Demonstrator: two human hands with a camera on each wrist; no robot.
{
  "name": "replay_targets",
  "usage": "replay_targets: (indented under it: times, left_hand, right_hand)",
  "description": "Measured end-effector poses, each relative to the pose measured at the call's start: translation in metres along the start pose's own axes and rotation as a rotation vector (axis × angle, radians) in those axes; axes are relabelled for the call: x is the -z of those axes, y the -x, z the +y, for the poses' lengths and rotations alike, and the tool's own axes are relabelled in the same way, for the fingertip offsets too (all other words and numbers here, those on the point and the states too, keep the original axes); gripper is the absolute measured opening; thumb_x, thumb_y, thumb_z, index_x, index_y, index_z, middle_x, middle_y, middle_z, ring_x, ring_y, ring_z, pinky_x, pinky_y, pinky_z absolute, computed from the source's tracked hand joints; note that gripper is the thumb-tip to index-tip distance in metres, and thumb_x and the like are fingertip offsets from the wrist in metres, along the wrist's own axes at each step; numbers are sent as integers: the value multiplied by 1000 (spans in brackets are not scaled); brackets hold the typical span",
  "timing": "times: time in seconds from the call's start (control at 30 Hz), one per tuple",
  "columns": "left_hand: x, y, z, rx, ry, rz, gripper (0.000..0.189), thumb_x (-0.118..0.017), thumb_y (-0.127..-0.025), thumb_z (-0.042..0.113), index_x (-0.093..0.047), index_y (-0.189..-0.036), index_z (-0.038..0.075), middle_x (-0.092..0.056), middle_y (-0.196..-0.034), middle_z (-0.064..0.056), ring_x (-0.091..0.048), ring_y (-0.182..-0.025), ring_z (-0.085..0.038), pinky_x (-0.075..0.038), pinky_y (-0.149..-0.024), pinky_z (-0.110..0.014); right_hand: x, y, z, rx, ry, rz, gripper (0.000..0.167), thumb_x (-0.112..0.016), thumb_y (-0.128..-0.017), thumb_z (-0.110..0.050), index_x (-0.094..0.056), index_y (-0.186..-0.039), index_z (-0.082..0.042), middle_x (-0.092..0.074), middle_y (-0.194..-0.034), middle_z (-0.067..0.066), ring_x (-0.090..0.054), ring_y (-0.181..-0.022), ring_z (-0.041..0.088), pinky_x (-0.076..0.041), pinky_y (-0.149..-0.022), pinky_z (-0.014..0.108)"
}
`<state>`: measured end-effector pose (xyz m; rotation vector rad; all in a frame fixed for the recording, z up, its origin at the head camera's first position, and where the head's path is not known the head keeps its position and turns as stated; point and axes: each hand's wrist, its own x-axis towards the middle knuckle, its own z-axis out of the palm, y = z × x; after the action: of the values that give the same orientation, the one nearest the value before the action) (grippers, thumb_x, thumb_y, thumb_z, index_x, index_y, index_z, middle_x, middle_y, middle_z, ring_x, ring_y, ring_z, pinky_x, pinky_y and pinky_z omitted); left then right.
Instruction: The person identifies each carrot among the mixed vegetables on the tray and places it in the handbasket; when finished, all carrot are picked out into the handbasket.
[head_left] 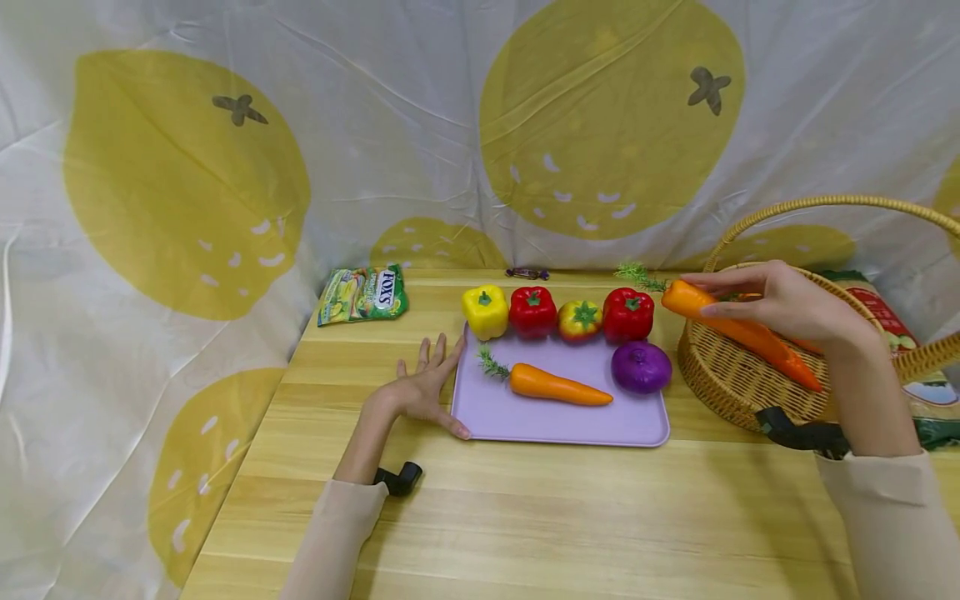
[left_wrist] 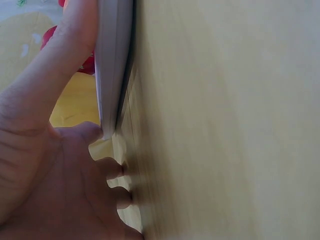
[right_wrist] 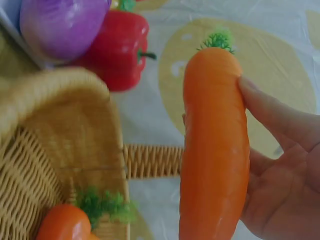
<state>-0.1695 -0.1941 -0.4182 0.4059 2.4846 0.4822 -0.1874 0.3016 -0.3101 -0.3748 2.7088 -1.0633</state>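
Observation:
In the head view my right hand (head_left: 798,304) holds an orange carrot (head_left: 742,332) with a green leafy top between thumb and fingers, over the wicker basket (head_left: 712,387). The right wrist view shows this carrot (right_wrist: 215,145) close up, and another carrot (right_wrist: 65,224) inside the basket. My left hand (head_left: 423,390) touches the left edge of a lilac tray (head_left: 555,430), fingers spread, thumb by its near corner. On the tray lie a carrot (head_left: 558,386) and a purple onion (head_left: 641,367). Along its far edge are a yellow pepper (head_left: 485,312), two red peppers (head_left: 533,313) and a red-and-yellow fruit (head_left: 580,321).
A green Fox's candy bag (head_left: 363,294) lies at the table's back left. A small wrapped candy (head_left: 527,273) is near the back edge. The basket's tall handle (head_left: 832,201) arches up at the right, with a green-and-red package (head_left: 885,312) behind it.

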Motion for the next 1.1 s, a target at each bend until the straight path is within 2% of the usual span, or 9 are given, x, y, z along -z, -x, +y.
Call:
replay_targets:
  times: [0.1,0.2,0.33,0.57,0.77,0.83,0.9,1.0,1.1]
  left_hand:
    - [0,-1,0,-3,2,-1,151,-92,-66,60,16,-165,26,26,-170,-18,26,-157,-42,11,-117,-81]
    - [0,-1,0,-3,-2,-2,151,-92,-66,60,16,-165,26,26,-170,-19,26,-157,-43,11,-116,-81]
    - [0,0,0,0,-4,-4,150,-92,-67,60,16,-165,27,26,-170,-18,27,-157,-42,11,-116,-81]
    - [0,1,1,2,-5,-3,151,-93,-66,60,17,-165,29,27,-170,-17,28,-157,-41,12,-117,-80]
    - [-1,0,0,-1,-3,1,151,-93,-66,59,16,-165,28,26,-170,-18,27,-157,-41,12,-117,-80]
    - [-1,1,0,-2,-1,1,151,-93,-66,59,16,-165,28,26,-170,-17,27,-157,-41,12,-117,-80]
    - [0,1,0,-2,2,0,150,-93,-66,59,16,-165,29,26,-170,-17,28,-157,-41,12,-117,-80]
    - [0,1,0,-3,2,0,151,-93,-66,59,16,-165,29,26,-170,-17,28,-157,-41,12,-117,-80]
    - [-1,1,0,-8,0,3,151,-93,-66,59,15,-166,28,26,-170,-18,27,-157,-41,12,-117,-80]
  right_hand:
    - [7,4,9,2,-11,2,47,-75,-96,-23,-65,-143,-21,-66,-123,-28,-61,-95,-1,-53,-72,20]
    - [15,7,19,-5,-5,-13,48,-74,-97,-22,-64,-144,-19,-62,-120,-36,-60,-96,-7,-52,-72,18]
    - [25,10,33,-12,38,-17,47,-74,-97,-24,-65,-143,-18,-60,-122,-39,-54,-107,-20,-49,-79,9]
    - [40,17,59,-27,54,-23,47,-73,-98,-22,-64,-143,-15,-65,-121,-36,-55,-106,-22,-45,-81,3]
    - [51,21,80,-86,75,-35,52,-72,-99,-24,-59,-148,-14,-56,-118,-44,-44,-105,-29,-43,-78,2]
    - [54,22,86,-90,86,-41,53,-71,-99,-23,-57,-149,-12,-51,-117,-47,-53,-121,-12,-42,-78,2]
    - [57,21,92,-108,106,-44,53,-71,-100,-25,-56,-149,-11,-46,-114,-50,-55,-134,15,-43,-77,3]
    - [60,20,98,-151,123,-42,57,-70,-100,-29,-53,-151,-10,-44,-113,-47,-41,-133,60,-50,-78,12]
    - [62,20,102,-228,101,-29,68,-68,-100,-39,-43,-157,-11,-63,-133,-18,-41,-132,65,-58,-92,42]
